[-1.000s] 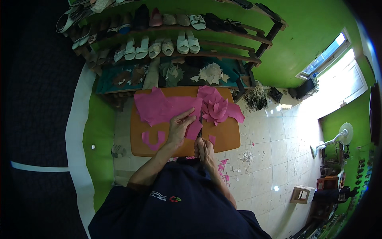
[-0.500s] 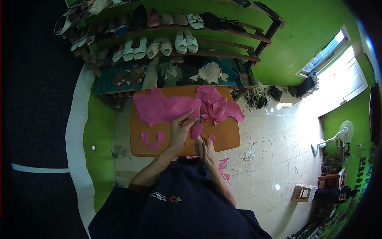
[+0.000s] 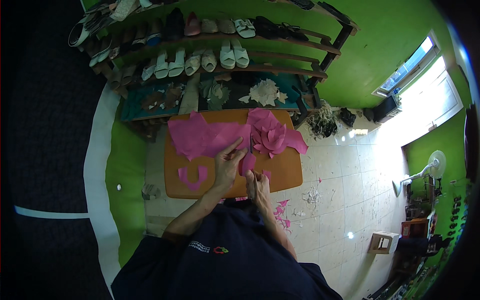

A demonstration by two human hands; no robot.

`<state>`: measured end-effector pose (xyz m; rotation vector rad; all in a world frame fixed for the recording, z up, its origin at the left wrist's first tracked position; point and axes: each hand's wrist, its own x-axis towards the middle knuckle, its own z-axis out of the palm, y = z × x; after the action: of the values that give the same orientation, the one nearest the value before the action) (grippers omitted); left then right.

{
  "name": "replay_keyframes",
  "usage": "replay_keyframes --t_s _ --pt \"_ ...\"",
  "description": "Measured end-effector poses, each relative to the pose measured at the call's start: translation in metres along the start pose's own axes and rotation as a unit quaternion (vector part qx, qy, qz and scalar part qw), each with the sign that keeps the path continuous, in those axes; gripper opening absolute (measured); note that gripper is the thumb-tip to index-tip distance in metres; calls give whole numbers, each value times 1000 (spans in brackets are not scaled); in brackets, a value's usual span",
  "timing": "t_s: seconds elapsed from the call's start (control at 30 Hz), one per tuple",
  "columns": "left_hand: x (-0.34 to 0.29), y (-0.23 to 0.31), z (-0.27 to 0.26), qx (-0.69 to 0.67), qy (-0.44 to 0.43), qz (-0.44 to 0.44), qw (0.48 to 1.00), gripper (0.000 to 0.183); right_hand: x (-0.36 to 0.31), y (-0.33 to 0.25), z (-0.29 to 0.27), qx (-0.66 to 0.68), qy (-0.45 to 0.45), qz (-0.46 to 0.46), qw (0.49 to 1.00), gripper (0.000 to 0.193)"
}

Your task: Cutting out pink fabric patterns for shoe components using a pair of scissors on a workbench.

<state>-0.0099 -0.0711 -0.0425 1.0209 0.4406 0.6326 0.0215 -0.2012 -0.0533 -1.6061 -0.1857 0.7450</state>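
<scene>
Over the brown table, my left hand pinches a small pink piece of sheet material between thumb and fingers. My right hand is closed around scissors, their dark blades pointing away from me beside the pink piece. The scissors' handles are mostly hidden by the fingers. Beyond my left hand lies a large pink sheet. Several cut pink pieces are heaped to its right. A U-shaped pink piece rests to the left of my left hand.
Behind the table, a wooden rack holds several pairs of shoes and sandals. Green scraps and cream scraps lie on its lower shelf. Pink offcuts and pale scraps litter the tiled floor. A white fan stands at the right.
My right hand has shifted slightly, its fingers a little more spread around the scissors' handles. The left hand keeps its pinch on the pink piece, nearly still. The view has shifted slightly.
</scene>
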Motion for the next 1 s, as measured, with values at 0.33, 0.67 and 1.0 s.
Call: replay_keyframes --t_s 0.33,0.67,1.0 --pt "4 -3 1 -23 12 -6 1000 47 -4 -7 1 -1 21 29 999 57" --pt "0 2 3 -8 -16 -50 999 51 0 -18 -3 -27 -4 -7 1000 68" --pt "1 9 3 -17 -12 -55 998 51 3 -15 -1 -36 3 -14 999 74"
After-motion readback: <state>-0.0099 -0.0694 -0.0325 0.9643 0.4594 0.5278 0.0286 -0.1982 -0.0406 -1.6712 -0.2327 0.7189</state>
